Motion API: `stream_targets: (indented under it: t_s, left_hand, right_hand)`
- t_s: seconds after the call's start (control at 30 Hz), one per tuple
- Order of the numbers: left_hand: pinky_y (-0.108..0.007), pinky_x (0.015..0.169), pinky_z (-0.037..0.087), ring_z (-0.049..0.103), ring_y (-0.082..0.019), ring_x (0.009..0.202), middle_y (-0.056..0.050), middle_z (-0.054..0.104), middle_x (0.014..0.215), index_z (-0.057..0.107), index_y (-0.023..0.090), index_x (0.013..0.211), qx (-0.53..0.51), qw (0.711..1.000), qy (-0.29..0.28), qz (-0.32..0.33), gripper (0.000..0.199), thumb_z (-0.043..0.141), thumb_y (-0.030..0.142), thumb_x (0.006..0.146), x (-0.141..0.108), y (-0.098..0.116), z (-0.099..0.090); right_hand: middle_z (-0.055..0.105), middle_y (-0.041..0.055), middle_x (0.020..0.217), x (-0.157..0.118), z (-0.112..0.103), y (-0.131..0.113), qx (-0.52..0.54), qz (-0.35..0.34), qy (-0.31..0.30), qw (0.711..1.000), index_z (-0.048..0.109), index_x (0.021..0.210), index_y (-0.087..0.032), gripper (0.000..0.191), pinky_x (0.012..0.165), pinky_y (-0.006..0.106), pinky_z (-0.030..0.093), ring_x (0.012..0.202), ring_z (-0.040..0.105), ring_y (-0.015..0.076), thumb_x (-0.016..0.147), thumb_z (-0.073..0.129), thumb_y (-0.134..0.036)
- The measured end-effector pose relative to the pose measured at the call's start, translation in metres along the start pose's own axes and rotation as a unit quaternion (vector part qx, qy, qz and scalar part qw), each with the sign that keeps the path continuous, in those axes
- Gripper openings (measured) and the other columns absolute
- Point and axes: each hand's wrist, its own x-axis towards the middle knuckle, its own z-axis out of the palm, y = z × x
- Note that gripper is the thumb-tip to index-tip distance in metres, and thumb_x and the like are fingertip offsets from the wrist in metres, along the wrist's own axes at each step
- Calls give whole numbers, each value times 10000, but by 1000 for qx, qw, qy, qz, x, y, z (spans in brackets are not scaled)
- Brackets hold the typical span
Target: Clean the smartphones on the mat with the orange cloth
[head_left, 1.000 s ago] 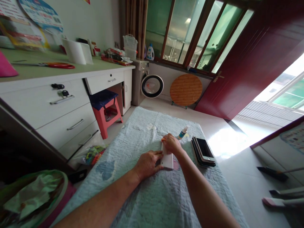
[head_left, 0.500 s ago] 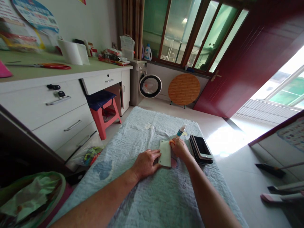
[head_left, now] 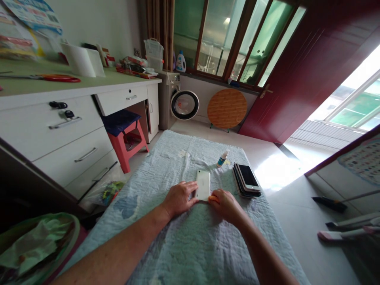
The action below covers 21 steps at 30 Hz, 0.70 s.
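Note:
A white smartphone (head_left: 203, 185) lies back up on the quilted cloth, its camera at the top left corner. My left hand (head_left: 180, 198) steadies its left side, fingers reaching onto the edge and thumb by the lower corner. Closed around a small orange wiping cloth or pad (head_left: 213, 198), my right hand (head_left: 225, 205) presses at the phone's lower right corner. Most of the orange piece is hidden by the fingers. Beyond the phone stands a small spray bottle (head_left: 221, 159) with a white cap. To the right is a stack of phones or tablets (head_left: 247, 179), the top one white with a dark screen.
The pale blue quilted cover (head_left: 175, 245) spreads beneath everything. Along the left runs a white desk (head_left: 68, 146) with drawers, a red stool (head_left: 126, 142) beside it. A waste bin (head_left: 75, 237) sits at lower left. Behind are an open washing machine (head_left: 173, 101) and a round wooden tabletop (head_left: 227, 109).
My right hand has slid down the phone's right edge, from near the top to the lower corner, with the orange piece. My left hand stays on the phone. The view has shifted slightly.

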Motion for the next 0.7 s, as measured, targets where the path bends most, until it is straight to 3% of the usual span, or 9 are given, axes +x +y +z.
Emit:
stream_targets:
  t_s: [0.2, 0.3, 0.5, 0.7]
  left_hand:
    - [-369, 1040, 431, 580, -248, 1177, -49, 584, 1351, 632, 227, 1216, -3, 1000, 0, -3, 424, 659, 352, 811, 0, 0, -2]
    - [-349, 1036, 431, 584, -223, 1173, -30, 596, 1338, 640, 240, 1208, -9, 1000, -3, 1, 353, 564, 314, 871, 1, -1, -3]
    - [-305, 1002, 455, 592, -181, 1156, 19, 591, 1343, 641, 272, 1214, -5, 1000, -7, -9, 416, 427, 143, 882, 3, -5, 2]
    - [-311, 1062, 401, 566, -174, 1204, 9, 595, 1338, 643, 273, 1217, -27, 999, -29, -22, 422, 436, 146, 873, 4, -1, -4]
  right_hand:
    - [608, 9, 809, -10, -5, -7, -7, -9, -8, 1000, 603, 747, -187, 162, 616, 204, 312, 698, 541, 103, 883, 515, -196]
    - [612, 13, 845, -8, -4, -10, -39, -4, -10, 999, 604, 761, -192, 123, 602, 210, 305, 700, 544, 104, 866, 540, -183]
    - [600, 11, 855, -5, 10, -17, -72, -36, 20, 997, 592, 780, -196, 103, 617, 219, 309, 731, 549, 111, 867, 539, -182]
    - [614, 35, 900, 10, 26, -40, -81, -61, 17, 995, 614, 868, -199, 137, 657, 229, 344, 779, 567, 131, 923, 497, -243]
